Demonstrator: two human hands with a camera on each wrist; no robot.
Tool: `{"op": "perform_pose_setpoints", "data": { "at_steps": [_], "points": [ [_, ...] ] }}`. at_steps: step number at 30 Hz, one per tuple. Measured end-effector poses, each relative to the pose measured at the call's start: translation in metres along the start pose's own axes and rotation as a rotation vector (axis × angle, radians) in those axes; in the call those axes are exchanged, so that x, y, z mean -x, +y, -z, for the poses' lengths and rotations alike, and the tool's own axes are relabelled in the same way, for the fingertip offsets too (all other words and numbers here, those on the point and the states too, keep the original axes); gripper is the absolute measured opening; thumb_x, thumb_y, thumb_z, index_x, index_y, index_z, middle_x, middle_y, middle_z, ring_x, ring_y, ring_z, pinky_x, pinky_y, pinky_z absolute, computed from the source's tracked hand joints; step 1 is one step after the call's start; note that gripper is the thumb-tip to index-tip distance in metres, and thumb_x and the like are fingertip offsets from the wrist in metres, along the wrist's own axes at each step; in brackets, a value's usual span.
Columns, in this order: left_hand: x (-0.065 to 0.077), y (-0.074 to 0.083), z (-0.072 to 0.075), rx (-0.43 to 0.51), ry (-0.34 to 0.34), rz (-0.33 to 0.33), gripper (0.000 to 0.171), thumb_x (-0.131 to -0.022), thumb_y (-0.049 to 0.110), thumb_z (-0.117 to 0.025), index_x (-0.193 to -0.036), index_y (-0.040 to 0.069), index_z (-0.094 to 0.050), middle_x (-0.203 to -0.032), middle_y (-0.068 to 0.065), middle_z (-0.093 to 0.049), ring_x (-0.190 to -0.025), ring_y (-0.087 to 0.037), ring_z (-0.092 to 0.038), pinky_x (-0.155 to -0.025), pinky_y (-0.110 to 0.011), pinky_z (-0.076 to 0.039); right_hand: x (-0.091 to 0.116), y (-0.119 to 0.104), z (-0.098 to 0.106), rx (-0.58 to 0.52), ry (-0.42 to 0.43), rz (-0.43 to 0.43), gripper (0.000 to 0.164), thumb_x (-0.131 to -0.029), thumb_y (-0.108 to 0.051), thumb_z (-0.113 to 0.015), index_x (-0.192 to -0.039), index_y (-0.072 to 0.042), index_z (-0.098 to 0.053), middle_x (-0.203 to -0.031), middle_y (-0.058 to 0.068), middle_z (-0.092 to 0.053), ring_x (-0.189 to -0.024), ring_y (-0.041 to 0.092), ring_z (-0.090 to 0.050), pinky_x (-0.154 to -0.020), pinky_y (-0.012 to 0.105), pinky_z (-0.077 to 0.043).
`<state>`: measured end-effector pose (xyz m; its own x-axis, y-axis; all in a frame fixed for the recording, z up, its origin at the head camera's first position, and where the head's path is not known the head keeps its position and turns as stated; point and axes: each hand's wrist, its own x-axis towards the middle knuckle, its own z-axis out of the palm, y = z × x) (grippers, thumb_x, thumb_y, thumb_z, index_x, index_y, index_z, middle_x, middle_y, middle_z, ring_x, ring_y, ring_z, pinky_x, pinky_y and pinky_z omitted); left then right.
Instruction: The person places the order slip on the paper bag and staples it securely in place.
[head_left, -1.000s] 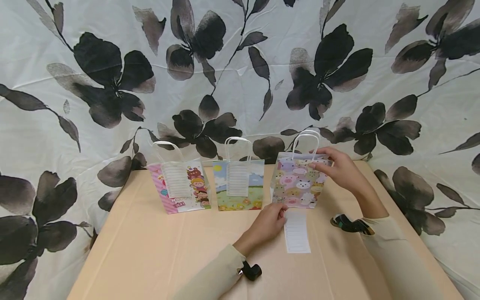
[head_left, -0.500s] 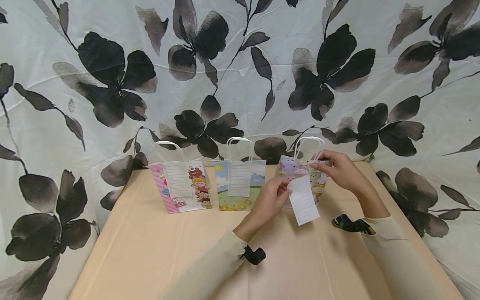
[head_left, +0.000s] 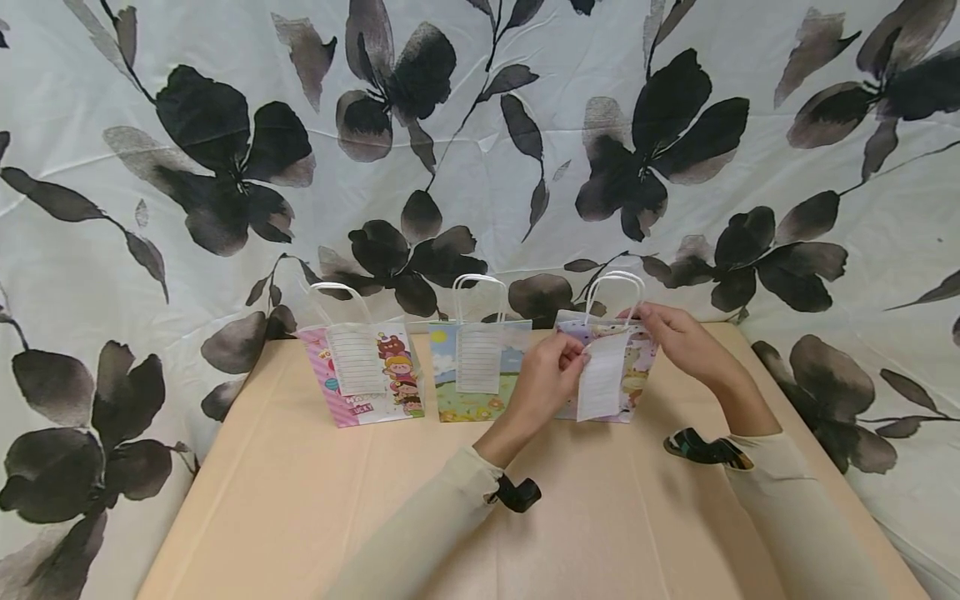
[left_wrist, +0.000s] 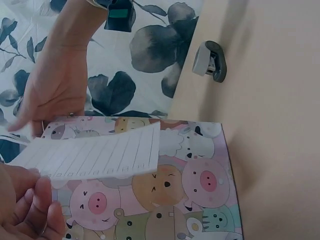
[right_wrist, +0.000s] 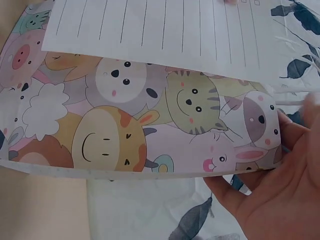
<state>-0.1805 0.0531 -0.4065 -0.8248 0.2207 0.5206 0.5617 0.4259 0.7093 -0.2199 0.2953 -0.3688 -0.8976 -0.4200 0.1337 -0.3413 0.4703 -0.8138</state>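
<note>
My left hand [head_left: 551, 379] pinches a white lined paper slip [head_left: 602, 379] between thumb and fingers. The slip lies in front of a paper gift bag [left_wrist: 200, 175] printed with cartoon animals, overlapping its face in the head view. White twisted handles [head_left: 615, 287] rise from the bag, which stands upright. At the bag's upper right edge, my right hand [head_left: 675, 337] holds the rim, with thumb and fingers on either side of it. In the right wrist view the slip's ruled lines and small checkboxes show above the animal print.
Left of this bag stand a meadow-print gift bag [head_left: 468, 408] and a pink-striped gift bag [head_left: 397, 383], each with a lined slip on its front. A small grey-and-dark object [left_wrist: 212, 62], shaped like a mini stapler, lies on the table [head_left: 525, 550]. Floral cloth [head_left: 510, 192] hangs behind.
My left hand has raised the slip from the table, up and back, to the front of the animal bag. The right hand stays at that bag's rim, its fingers shifted slightly.
</note>
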Motion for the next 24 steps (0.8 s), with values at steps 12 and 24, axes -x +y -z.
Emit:
{"op": "perform_pose_setpoints", "data": {
  "at_steps": [12,24],
  "points": [
    [-0.005,0.002,-0.004,-0.079,0.014,0.026,0.005,-0.094,0.009,-0.072,-0.096,0.004,-0.071,-0.085,-0.003,-0.067,-0.074,-0.007,-0.059,-0.067,-0.012,-0.046,0.0,-0.001,-0.01,0.123,0.08,0.026,0.023,-0.094,-0.016,-0.074,-0.115,-0.005,-0.072,-0.105,0.011,-0.071,-0.081,0.018,-0.064,-0.067,0.028,-0.056],
    [-0.009,0.007,0.002,-0.258,0.172,-0.129,0.028,-0.091,0.01,-0.076,-0.111,0.007,-0.058,-0.106,-0.005,-0.052,-0.1,-0.019,-0.05,-0.084,-0.026,-0.045,0.003,0.003,-0.009,0.096,0.093,0.031,0.02,-0.096,-0.016,-0.072,-0.111,-0.003,-0.071,-0.103,0.014,-0.073,-0.083,0.023,-0.07,-0.069,0.031,-0.058]
  ]
}}
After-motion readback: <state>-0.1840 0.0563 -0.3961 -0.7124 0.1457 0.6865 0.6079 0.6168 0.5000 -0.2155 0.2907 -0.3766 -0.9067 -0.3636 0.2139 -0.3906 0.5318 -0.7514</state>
